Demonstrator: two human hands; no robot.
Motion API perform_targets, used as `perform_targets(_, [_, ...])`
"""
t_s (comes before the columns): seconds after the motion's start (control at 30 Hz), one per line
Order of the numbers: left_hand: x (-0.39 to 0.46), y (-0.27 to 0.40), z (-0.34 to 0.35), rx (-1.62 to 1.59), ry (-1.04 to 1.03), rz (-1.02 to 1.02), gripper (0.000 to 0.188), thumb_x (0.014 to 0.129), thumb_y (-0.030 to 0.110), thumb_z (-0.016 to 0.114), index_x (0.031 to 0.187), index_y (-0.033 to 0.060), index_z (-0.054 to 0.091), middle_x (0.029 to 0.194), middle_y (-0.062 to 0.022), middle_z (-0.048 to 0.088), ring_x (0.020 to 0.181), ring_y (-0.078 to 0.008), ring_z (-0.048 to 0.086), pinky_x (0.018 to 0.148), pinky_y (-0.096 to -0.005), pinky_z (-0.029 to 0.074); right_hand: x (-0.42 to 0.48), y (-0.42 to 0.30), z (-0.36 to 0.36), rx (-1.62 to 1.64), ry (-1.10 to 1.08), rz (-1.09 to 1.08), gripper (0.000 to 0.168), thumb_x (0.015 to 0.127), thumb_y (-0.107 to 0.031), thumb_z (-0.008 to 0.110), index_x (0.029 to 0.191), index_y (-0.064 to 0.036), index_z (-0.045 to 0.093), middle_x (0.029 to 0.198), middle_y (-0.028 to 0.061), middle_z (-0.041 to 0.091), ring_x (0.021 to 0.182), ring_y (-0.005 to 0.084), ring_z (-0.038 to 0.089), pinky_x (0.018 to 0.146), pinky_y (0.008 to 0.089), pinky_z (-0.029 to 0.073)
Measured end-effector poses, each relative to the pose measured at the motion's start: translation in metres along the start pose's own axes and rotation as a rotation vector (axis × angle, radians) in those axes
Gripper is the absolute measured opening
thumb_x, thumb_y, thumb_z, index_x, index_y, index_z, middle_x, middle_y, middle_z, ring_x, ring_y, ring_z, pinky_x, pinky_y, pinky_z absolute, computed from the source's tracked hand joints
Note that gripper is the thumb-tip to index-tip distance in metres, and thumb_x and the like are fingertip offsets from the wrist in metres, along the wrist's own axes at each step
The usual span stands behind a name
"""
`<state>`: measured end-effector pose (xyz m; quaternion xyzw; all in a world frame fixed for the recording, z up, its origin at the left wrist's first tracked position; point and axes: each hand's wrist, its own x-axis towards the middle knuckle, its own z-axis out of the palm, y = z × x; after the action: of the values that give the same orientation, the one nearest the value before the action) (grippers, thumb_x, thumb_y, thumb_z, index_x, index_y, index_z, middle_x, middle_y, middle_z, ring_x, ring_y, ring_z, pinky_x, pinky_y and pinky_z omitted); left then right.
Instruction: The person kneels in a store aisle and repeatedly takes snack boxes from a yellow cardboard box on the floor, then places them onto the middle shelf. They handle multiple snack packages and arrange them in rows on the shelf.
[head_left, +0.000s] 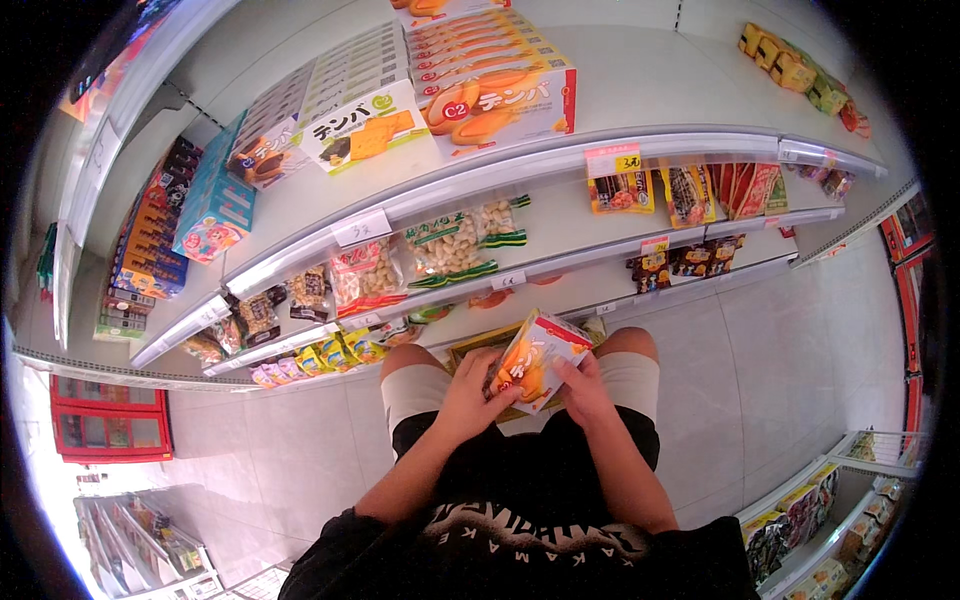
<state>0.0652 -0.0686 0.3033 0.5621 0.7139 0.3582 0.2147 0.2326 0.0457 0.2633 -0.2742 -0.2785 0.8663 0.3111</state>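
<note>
Both my hands hold a white, orange and red snack box (536, 360), tilted, in front of my lap. My left hand (474, 386) grips its left side with the thumb on the front. At the lower right edge, my right hand (581, 382) closes on it with the thumb on the face. Similar boxes (495, 105) stand in a row on the upper shelf, beside a row of white and green biscuit boxes (367, 135). Behind the held box, low down, part of a yellow-rimmed container (480, 341) shows.
Curved shelves (645, 146) carry nut bags (446, 244), small snack packets (619, 191) and blue boxes (217, 195). Red cabinets (112, 420) stand at the left. Another rack with packaged snacks (795, 517) is at the lower right. Grey floor tiles (697, 352) lie around me.
</note>
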Motion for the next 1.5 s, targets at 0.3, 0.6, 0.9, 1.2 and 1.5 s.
perform_targets(0.3, [0.024, 0.033, -0.074, -0.039, 0.124, 0.084, 0.058, 0.083, 0.014, 0.069, 0.132, -0.0019, 0.044, 0.112, -0.0189, 0.062, 0.106, -0.0290, 0.061, 0.092, -0.0364, 0.047, 0.008, -0.050, 0.004, -0.293, -0.164, -0.296, 0.045, 0.092, -0.023, 0.061, 0.129, -0.003, 0.046, 0.121, 0.0083, 0.057, 0.110, 0.0206, 0.056, 0.097, 0.0369, 0.044])
perform_targets(0.6, [0.108, 0.102, -0.215, 0.234, 0.649, 0.460, 0.048, 0.088, 0.011, 0.066, 0.128, -0.0041, 0.044, 0.124, -0.0153, 0.050, 0.115, -0.0212, 0.051, 0.097, -0.0332, 0.043, 0.097, -0.221, 0.088, -1.340, 0.230, -1.480, 0.026, 0.083, -0.015, 0.063, 0.105, -0.003, 0.058, 0.106, 0.0169, 0.058, 0.102, 0.0339, 0.055, 0.085, 0.0393, 0.046])
perform_targets(0.9, [0.246, 0.133, -0.272, 0.226, 0.569, 0.529, 0.045, 0.090, 0.021, 0.064, 0.124, -0.0055, 0.049, 0.117, -0.0166, 0.060, 0.106, -0.0194, 0.059, 0.091, -0.0294, 0.045, 0.175, -0.259, 0.121, -1.536, 0.481, -1.369, 0.018, 0.085, -0.025, 0.052, 0.089, -0.010, 0.062, 0.087, 0.0103, 0.065, 0.074, 0.0338, 0.063, 0.066, 0.0465, 0.050])
perform_targets(1.2, [0.363, 0.122, -0.273, 0.551, 0.476, 0.533, 0.046, 0.087, 0.032, 0.065, 0.121, 0.0030, 0.055, 0.114, -0.0162, 0.064, 0.102, -0.0316, 0.062, 0.088, -0.0373, 0.049, 0.179, -0.256, 0.116, -1.568, 0.523, -1.489, 0.011, 0.079, -0.019, 0.055, 0.075, -0.010, 0.061, 0.071, 0.0065, 0.063, 0.059, 0.0306, 0.060, 0.055, 0.0412, 0.047])
perform_targets(1.5, [0.404, 0.094, -0.264, 1.003, 0.716, 0.583, 0.041, 0.087, 0.036, 0.061, 0.120, 0.0121, 0.060, 0.120, -0.0119, 0.057, 0.109, -0.0367, 0.053, 0.094, -0.0472, 0.045, 0.179, -0.258, 0.114, -1.542, 0.528, -1.588, 0.008, 0.077, -0.016, 0.056, 0.073, -0.011, 0.061, 0.068, 0.0038, 0.062, 0.057, 0.0279, 0.058, 0.053, 0.0375, 0.045])
